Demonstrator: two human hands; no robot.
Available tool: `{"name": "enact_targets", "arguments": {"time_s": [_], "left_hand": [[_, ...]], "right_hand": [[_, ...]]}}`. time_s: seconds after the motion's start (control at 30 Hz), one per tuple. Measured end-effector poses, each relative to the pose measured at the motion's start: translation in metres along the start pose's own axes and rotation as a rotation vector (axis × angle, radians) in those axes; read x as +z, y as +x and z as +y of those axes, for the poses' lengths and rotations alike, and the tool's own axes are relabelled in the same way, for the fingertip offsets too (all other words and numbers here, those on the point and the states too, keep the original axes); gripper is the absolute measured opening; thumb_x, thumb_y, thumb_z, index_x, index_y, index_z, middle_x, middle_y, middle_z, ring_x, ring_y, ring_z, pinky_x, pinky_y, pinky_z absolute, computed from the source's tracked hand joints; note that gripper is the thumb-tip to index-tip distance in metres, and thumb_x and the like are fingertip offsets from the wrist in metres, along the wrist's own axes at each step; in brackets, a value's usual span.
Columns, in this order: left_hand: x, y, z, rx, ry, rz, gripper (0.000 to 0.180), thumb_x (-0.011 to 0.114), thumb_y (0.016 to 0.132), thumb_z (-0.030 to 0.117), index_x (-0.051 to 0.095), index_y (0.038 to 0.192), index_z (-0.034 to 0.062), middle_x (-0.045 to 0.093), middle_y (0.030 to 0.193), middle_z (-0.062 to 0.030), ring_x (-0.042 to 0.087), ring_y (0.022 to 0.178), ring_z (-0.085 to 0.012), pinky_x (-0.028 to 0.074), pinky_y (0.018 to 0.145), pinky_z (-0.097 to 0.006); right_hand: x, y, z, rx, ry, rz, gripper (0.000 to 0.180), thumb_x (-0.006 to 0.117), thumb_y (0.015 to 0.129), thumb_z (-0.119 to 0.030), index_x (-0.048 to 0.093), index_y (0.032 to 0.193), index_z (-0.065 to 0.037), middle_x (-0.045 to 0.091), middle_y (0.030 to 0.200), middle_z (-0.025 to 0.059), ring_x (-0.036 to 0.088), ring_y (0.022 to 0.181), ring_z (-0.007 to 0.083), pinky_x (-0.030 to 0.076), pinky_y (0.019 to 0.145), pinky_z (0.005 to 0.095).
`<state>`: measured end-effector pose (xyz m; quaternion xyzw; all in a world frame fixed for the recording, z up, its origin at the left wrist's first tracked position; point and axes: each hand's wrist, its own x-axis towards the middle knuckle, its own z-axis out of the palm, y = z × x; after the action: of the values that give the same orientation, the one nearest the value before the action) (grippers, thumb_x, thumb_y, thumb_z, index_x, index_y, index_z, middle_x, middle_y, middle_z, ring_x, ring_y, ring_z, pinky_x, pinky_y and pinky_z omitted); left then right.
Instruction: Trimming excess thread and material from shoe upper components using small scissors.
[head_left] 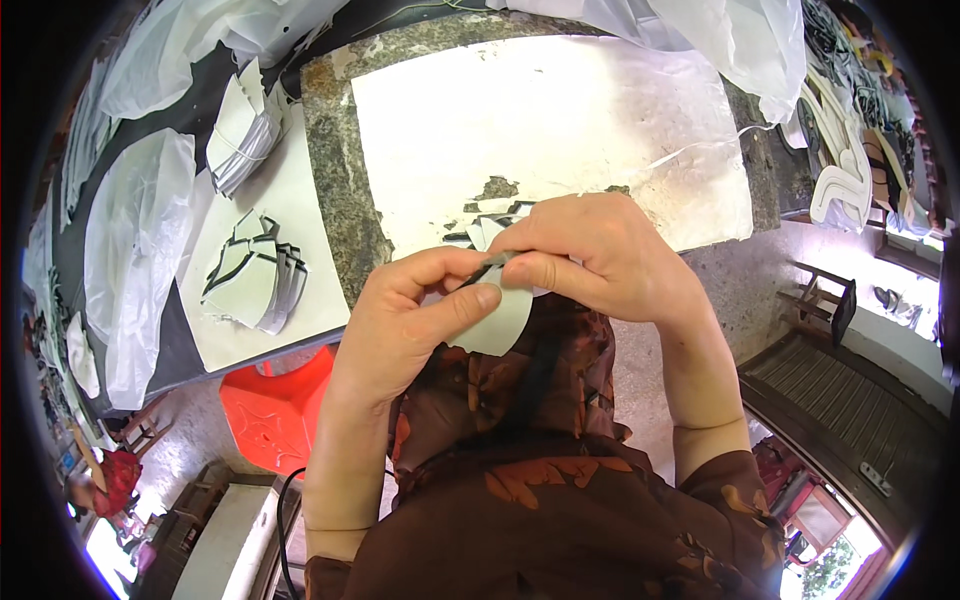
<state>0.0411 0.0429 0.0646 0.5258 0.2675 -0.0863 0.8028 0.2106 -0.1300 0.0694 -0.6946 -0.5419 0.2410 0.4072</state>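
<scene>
Between my two hands, close to the table's near edge, is a pale grey-green cut piece (pixel 505 325) with a dark strip along its upper edge. My left hand (pixel 405 315) pinches it between thumb and fingers on the left side. The thumb and fingers of my right hand (pixel 595 250) press on the same dark edge, almost touching the left fingertips. Just beyond, partly hidden by my right hand, several similar pieces (pixel 487 228) with dark edges lie on the white sheet (pixel 560 120).
On the left, a fanned stack of dark-edged pieces (pixel 250 275) lies on pale board (pixel 312 200), below a tied bundle of pieces (pixel 240 135). Clear plastic bags (pixel 140 260) lie farther left. A red stool (pixel 275 410) stands below the table. Curved white strips (pixel 840 180) are at the right.
</scene>
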Motion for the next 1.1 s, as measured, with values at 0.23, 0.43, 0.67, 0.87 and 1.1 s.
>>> {"name": "enact_targets", "arguments": {"time_s": [0.23,0.43,0.67,0.87,1.1], "left_hand": [[0.001,-0.003,0.002,0.07,0.077,0.004,0.021,0.081,0.091,0.005,0.075,0.111,0.0008,0.063,0.086,0.0072,0.052,0.08,-0.0014,0.042,0.07,-0.02],[-0.009,-0.007,0.006,-0.027,-0.157,0.015,0.014,0.069,0.102,0.014,0.075,0.106,0.0024,0.064,0.082,0.0038,0.054,0.079,-0.0034,0.043,0.074,-0.022],[-0.027,-0.024,0.006,0.098,0.121,0.084,0.01,0.079,0.094,0.009,0.073,0.093,0.0011,0.061,0.076,0.0071,0.05,0.07,-0.0011,0.039,0.062,-0.02],[-0.046,-0.041,0.013,0.127,0.423,0.174,0.012,0.081,0.091,0.009,0.073,0.086,0.0019,0.051,0.066,0.0099,0.042,0.062,-0.0012,0.034,0.055,-0.023],[-0.1,-0.085,0.033,0.266,0.524,0.528,0.016,0.078,0.092,0.016,0.077,0.095,0.0004,0.064,0.071,0.0069,0.049,0.065,-0.0006,0.038,0.057,-0.022]], "right_hand": [[-0.006,0.003,-0.015,0.309,0.238,-0.078,0.021,0.077,0.093,-0.021,0.07,0.094,-0.001,0.064,0.076,0.0005,0.055,0.072,0.009,0.045,0.065,0.0276],[0.006,0.011,-0.026,0.465,0.514,-0.017,0.01,0.074,0.086,-0.008,0.065,0.084,-0.002,0.055,0.073,-0.0056,0.046,0.07,0.0028,0.036,0.061,0.0231],[0.03,0.023,-0.039,0.515,0.485,0.071,0.01,0.068,0.085,-0.009,0.063,0.082,-0.002,0.051,0.07,-0.006,0.042,0.066,0.0053,0.038,0.06,0.026],[0.058,0.031,-0.043,0.388,0.29,0.062,0.008,0.068,0.082,-0.008,0.065,0.083,-0.001,0.054,0.068,0.0024,0.047,0.062,0.0116,0.041,0.059,0.0292],[0.061,0.038,-0.053,0.355,0.32,0.049,0.009,0.072,0.095,-0.007,0.072,0.102,0.0,0.066,0.085,0.0017,0.057,0.078,0.0085,0.045,0.071,0.0243]]}}
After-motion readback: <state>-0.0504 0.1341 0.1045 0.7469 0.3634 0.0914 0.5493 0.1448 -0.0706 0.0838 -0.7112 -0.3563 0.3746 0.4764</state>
